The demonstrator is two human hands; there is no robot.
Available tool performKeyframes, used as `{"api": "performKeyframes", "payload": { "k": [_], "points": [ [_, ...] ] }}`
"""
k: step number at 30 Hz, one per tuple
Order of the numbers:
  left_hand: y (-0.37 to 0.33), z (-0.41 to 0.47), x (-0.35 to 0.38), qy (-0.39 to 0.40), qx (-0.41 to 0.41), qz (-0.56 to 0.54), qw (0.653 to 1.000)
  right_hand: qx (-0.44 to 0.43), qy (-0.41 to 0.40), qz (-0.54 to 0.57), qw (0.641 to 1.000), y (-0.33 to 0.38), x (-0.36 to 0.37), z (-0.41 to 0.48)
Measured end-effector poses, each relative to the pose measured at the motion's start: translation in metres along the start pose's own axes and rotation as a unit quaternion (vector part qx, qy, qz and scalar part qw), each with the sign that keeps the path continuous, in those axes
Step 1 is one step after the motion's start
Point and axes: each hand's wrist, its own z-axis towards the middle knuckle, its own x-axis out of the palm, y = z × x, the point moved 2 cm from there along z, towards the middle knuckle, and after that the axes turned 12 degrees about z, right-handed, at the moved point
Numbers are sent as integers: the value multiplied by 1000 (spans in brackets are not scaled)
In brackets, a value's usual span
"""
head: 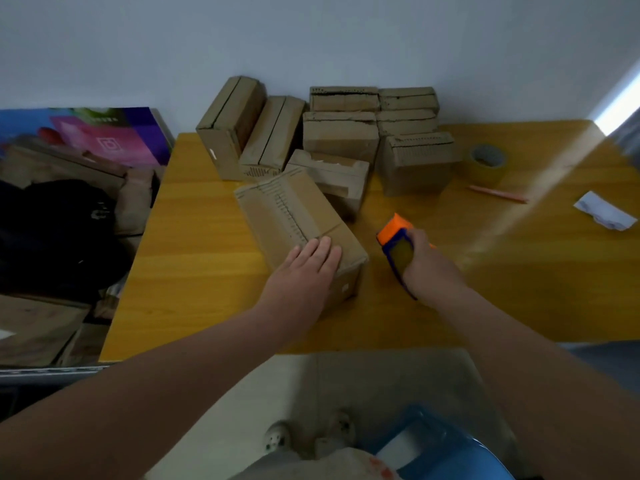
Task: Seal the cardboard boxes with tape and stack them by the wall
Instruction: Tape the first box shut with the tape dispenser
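One box [298, 216] near the table's [194, 258] front edge is pinned by the flat left hand [308, 268]; a tape dispenser [396, 244] is gripped by the right hand [426, 265]. Crooked tape is risked should the box slide.

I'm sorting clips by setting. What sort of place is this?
Probably a packing corner in a home or small office: a yellow wooden desk against a plain wall, cardboard boxes stacked on it, and a tape dispenser held in the right hand, spare tape roll nearby.
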Motion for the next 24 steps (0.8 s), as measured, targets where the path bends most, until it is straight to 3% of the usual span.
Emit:
{"api": "performKeyframes", "payload": {
  "k": [6,13,15,17,19,20,22,23,24],
  "points": [
    [35,-21,7,12,72,41,997,-2,-66,224,972,34,-32,-9],
    [76,-16,5,7,84,89,992,-76,-81,198,974,87,-51,-33],
    [81,-12,1,-12,87,39,995,-112,-88,203,969,99,-60,-41],
    [86,-13,-13,-55,58,-136,987,-146,-67,201,966,111,-69,-50],
    [93,-11,-31,-103,-42,-348,931,-171,-20,181,968,120,-75,-57],
    [99,-7,-37,-103,-109,-447,882,-180,7,171,969,124,-76,-60],
    [109,0,-47,-26,-204,-637,743,-196,63,166,964,132,-74,-64],
    [112,2,-51,28,-215,-703,677,-202,89,170,961,135,-71,-66],
    [115,2,-53,76,-206,-743,633,-206,110,173,957,138,-68,-66]
  ]
}}
